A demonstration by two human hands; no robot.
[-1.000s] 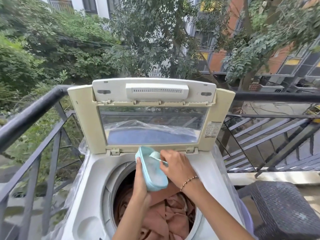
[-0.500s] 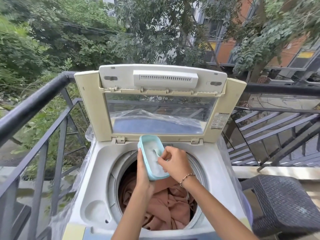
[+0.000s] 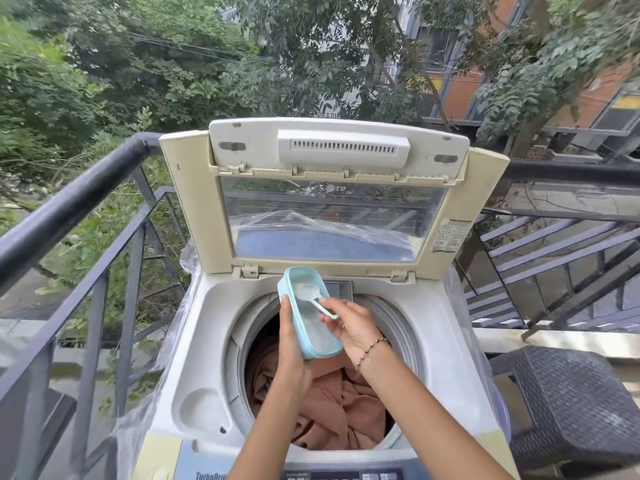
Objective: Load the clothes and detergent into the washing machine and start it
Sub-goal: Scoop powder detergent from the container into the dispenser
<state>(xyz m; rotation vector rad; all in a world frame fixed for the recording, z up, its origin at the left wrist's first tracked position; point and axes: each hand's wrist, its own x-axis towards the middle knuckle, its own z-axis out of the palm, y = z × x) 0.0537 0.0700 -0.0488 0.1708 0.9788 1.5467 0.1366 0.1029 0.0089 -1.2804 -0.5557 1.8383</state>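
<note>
Washing machine (image 3: 440,358): a top-loader standing on a balcony, seen from above and in front.
Lid (image 3: 194,209): swung up and standing upright at the back, with its clear window facing the person.
Drum (image 3: 239,358): open, its round mouth below both hands.
Clothes (image 3: 332,403): brownish-pink fabric bunched inside the drum, filling the lower part.
Tub (image 3: 313,336): light blue and oblong, held tilted over the back half of the drum's mouth with its open face turned up and to the right.
Detergent (image 3: 304,323): white powder coating the inside of the tub.
Left hand (image 3: 291,344): wrapped round the tub's left side and underside, with the thumb lying along the rim.
Scoop (image 3: 317,303): small and pale, with its bowl inside the tub near the far end and its handle slanting out to the right.
Right hand (image 3: 353,327): thumb and fingertips pinch the end of the scoop's handle.
Bracelet (image 3: 372,346): beaded, on the right wrist.
Control panel (image 3: 346,474): along the machine's near edge, cut off by the frame.
Plastic sheet (image 3: 173,341): clear, draped down the machine's sides.
Railing (image 3: 69,202): dark metal, running behind and to the left of the machine.
Wicker stool (image 3: 568,403): dark, just beside the machine on the right.
</note>
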